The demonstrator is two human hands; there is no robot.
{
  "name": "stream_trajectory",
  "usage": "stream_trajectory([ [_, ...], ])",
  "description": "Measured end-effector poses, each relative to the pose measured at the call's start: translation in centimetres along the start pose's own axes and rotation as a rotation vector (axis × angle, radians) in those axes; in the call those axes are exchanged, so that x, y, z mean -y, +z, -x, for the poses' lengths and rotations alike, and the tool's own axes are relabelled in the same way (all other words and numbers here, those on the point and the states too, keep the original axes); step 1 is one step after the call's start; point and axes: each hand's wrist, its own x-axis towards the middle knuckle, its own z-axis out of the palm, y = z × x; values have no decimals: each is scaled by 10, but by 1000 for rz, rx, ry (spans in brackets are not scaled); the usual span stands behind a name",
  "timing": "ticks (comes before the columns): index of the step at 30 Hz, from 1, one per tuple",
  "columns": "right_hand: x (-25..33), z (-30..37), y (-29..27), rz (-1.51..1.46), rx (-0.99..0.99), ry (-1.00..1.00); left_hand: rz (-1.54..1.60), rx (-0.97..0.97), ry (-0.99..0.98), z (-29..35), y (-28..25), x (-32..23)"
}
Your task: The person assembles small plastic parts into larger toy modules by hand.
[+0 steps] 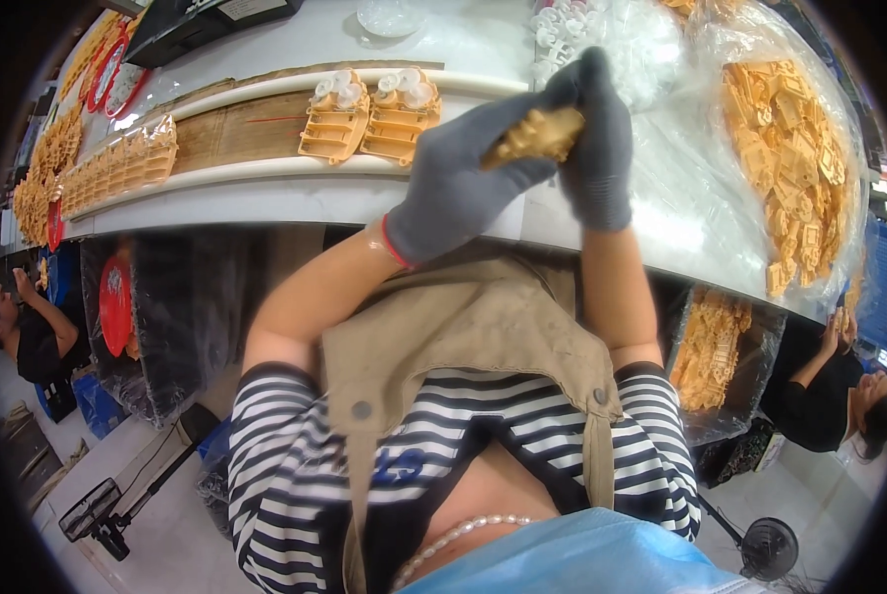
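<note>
My gloved left hand (463,173) is wrapped round an orange plastic part (537,137), a little above the white worktop. Against the part's right end presses my gloved right hand (602,148), its fingers closed and pointing away from me. The gloves and motion blur hide most of the part's shape. Just left of my hands, two orange plastic housings (401,119) with white round pieces in their far ends stand side by side on a track between white rails. Beyond my right hand lies a heap of small white plastic pieces (569,28) in clear plastic.
A clear bag of orange parts (790,158) lies at right. More orange housings (131,163) line the track at left. A black box (201,30) and a clear dish (391,17) sit at the back. A lined bin (711,351) stands below the right edge. Other people work at both sides.
</note>
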Motion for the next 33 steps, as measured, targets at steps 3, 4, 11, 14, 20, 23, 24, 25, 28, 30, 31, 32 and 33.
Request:
stream_trajectory([
  [3,13,-15,-20,-726,271,322,296,-102,-237,-1,-5,-7],
  [4,23,-8,-15,-781,131,296,595,-162,-302,-1,-7,-9],
  [11,3,39,24,-612,-146,112,1131,-194,-373,-8,-11,-32],
  [14,16,48,32,-558,-143,139,1105,-149,-379,-6,-9,-32],
  [20,22,47,0,-185,-38,-186,657,63,-297,-3,-23,-25],
  [23,28,44,-7,-185,32,-226,438,117,-357,-3,-23,-39],
  [24,28,43,-9,-162,72,-222,453,92,-371,-1,-22,-39],
  [25,28,42,-11,-139,112,-220,467,68,-384,0,-20,-38],
  [28,33,42,-15,-190,134,-150,704,1,-284,5,-19,-30],
  [30,37,43,-16,-254,157,-106,608,42,-259,5,-20,-31],
  [31,41,41,-17,-163,174,-175,512,84,-229,4,-21,-31],
  [32,44,39,-19,-71,190,-245,512,86,-230,3,-20,-33],
  [33,44,39,-20,-72,189,-245,430,109,-206,2,-20,-36],
])
